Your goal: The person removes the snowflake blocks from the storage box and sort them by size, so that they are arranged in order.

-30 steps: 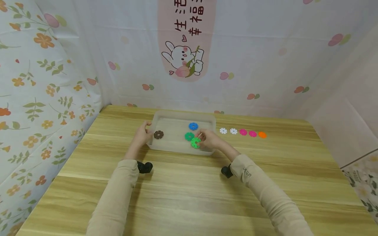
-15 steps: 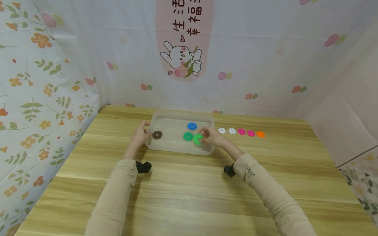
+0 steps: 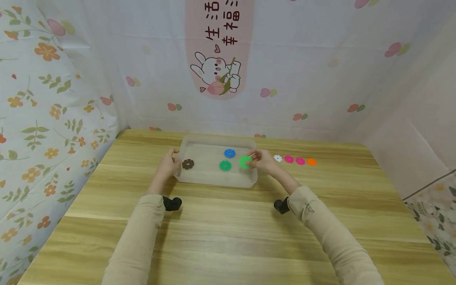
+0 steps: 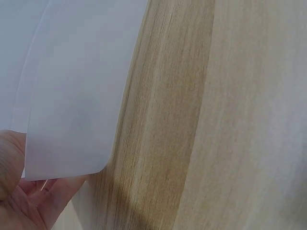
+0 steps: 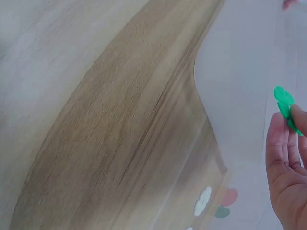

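Note:
A clear, shallow plastic box [image 3: 213, 183] stands on the wooden table. At its left end my left hand [image 3: 167, 165] grips the wall; in the left wrist view the thumb lies inside the rim and the fingers [image 4: 60, 196] outside. Above the box's right end, my right hand [image 3: 264, 161] pinches a bright green snowflake disc [image 3: 244, 162] between thumb and fingers, also plain in the right wrist view [image 5: 284, 98]. Inside the box lie a brown disc [image 3: 188, 164], a blue disc [image 3: 229, 153] and a darker green disc [image 3: 225, 165], all flat and apart.
Right of the box, a row of discs runs along the table: a white disc [image 3: 278, 158], two pink discs [image 3: 289, 159] and an orange disc [image 3: 312, 162]. My right hand hides another white one. A printed cloth [image 3: 303, 79] hangs behind the table's back edge.
My right hand has carried the bright green disc rightward and away from over the darker green one, to the box's right end. The left hand keeps its grip on the box.

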The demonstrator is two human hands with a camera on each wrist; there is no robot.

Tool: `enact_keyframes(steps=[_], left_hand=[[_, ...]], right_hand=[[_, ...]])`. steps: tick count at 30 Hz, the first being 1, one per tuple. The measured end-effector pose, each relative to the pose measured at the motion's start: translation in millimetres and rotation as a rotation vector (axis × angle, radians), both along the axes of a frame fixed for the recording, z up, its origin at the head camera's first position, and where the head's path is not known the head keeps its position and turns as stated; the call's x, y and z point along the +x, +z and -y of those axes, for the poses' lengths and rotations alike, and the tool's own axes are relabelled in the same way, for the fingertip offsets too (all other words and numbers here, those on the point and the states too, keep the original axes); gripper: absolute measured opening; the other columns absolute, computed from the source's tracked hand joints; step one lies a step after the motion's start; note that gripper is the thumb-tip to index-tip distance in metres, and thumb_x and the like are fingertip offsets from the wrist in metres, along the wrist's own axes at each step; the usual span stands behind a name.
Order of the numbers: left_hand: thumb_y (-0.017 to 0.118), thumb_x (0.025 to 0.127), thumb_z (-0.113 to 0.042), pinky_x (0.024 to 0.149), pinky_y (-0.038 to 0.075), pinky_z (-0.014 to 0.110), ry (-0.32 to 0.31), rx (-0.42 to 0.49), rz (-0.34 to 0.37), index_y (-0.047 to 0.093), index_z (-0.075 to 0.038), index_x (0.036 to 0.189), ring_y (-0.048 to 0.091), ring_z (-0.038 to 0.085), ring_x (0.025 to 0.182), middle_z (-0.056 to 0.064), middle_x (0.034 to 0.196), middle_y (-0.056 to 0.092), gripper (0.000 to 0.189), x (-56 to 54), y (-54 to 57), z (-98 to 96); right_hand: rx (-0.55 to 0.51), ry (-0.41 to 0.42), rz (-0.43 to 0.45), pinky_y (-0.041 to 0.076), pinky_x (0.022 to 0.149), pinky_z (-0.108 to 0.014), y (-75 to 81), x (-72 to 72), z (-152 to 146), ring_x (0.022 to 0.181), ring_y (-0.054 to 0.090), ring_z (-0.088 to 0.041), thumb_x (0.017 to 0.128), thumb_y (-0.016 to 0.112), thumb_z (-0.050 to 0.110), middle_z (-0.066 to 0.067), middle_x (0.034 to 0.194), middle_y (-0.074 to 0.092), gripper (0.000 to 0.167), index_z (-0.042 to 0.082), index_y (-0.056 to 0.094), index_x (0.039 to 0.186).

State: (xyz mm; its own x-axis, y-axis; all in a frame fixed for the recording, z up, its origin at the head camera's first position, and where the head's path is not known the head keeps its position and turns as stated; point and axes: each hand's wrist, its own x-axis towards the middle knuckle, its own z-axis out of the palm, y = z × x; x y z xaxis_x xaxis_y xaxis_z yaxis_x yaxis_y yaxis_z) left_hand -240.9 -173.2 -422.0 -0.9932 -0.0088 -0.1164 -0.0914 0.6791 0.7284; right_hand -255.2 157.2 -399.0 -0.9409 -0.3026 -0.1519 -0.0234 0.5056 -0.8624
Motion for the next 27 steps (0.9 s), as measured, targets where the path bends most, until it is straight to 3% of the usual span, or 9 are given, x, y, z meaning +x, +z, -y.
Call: enact_keyframes(steps=[7, 18, 27], left_hand=[[0.042, 0.089, -0.001, 0.065, 0.043, 0.027, -0.004, 0.006, 0.006, 0.034, -0.001, 0.134, 0.053, 0.03, 0.089, 0.027, 0.108, 0.053, 0.045, 0.9, -0.2, -0.9], [0.042, 0.09, -0.003, 0.065, 0.044, 0.027, -0.004, 0.004, 0.02, 0.033, -0.002, 0.135, 0.053, 0.031, 0.091, 0.027, 0.109, 0.052, 0.046, 2.9, -0.2, -0.5], [0.044, 0.089, -0.002, 0.064, 0.043, 0.027, -0.005, 0.0, 0.009, 0.034, -0.002, 0.134, 0.052, 0.029, 0.088, 0.025, 0.105, 0.052, 0.045, 2.2, 0.4, -1.4]], right_hand=[[-0.04, -0.074, 0.02, 0.053, 0.079, -0.038, 0.0, 1.9, -13, 0.074, 0.056, -0.009, 0.084, 0.062, 0.005, -0.011, 0.093, 0.056, 0.035, -0.007, 0.052, 0.116], [-0.072, -0.071, 0.031, 0.049, 0.086, -0.045, 3.7, 2.0, -24, 0.078, 0.057, -0.011, 0.085, 0.06, 0.005, -0.011, 0.094, 0.056, 0.035, -0.008, 0.051, 0.116], [-0.092, -0.159, 0.041, 0.049, 0.087, -0.044, 1.7, 0.3, -39, 0.075, 0.058, -0.011, 0.086, 0.059, 0.006, -0.008, 0.092, 0.054, 0.037, -0.007, 0.05, 0.119]])
